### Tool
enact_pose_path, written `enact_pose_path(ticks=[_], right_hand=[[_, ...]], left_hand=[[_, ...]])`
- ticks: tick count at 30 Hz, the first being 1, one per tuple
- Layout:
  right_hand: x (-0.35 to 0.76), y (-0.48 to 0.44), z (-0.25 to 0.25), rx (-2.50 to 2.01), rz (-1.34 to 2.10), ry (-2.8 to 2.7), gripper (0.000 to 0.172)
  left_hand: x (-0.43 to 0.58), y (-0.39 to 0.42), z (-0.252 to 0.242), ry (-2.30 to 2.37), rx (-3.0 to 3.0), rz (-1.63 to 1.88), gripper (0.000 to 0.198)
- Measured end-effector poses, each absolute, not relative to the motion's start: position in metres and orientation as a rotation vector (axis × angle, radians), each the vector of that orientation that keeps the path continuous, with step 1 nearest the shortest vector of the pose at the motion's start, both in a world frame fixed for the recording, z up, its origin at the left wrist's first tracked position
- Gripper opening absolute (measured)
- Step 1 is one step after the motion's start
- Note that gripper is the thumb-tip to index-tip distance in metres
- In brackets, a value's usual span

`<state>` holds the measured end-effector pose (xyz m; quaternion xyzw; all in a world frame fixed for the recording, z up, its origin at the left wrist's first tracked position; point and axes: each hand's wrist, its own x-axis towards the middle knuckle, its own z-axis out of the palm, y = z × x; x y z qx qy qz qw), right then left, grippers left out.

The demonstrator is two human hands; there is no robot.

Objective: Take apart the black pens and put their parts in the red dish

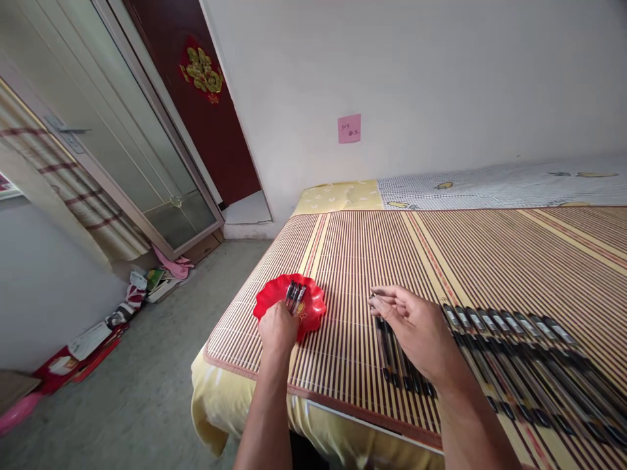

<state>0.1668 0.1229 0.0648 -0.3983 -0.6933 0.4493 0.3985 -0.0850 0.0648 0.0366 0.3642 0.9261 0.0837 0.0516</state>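
Blk pens partly under R hand

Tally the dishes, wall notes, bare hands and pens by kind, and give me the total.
Red dish: 1
Pink wall note: 1
Bare hands: 2 (left hand, right hand)
Pens: at least 10; overlap hides the exact count
Total: at least 14

Left grip (bare hand): knuckles up, fingers curled in, mostly hidden behind back of hand. Left forearm runs near to far, leaning slightly right. Right grip: fingers loosely extended left, thumb close to fingertips. Right forearm slants far-left. Hands well apart.
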Motion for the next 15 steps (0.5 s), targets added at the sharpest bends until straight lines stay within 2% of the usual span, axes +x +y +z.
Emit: enact_pose_path(ticks=[15], right_hand=[[0.1664,0.124,0.0611,-0.98,1.116,-1.764,0.049]], left_hand=[[-0.0844,0.0642,0.0361,2.826,1.081,0.243,0.023]])
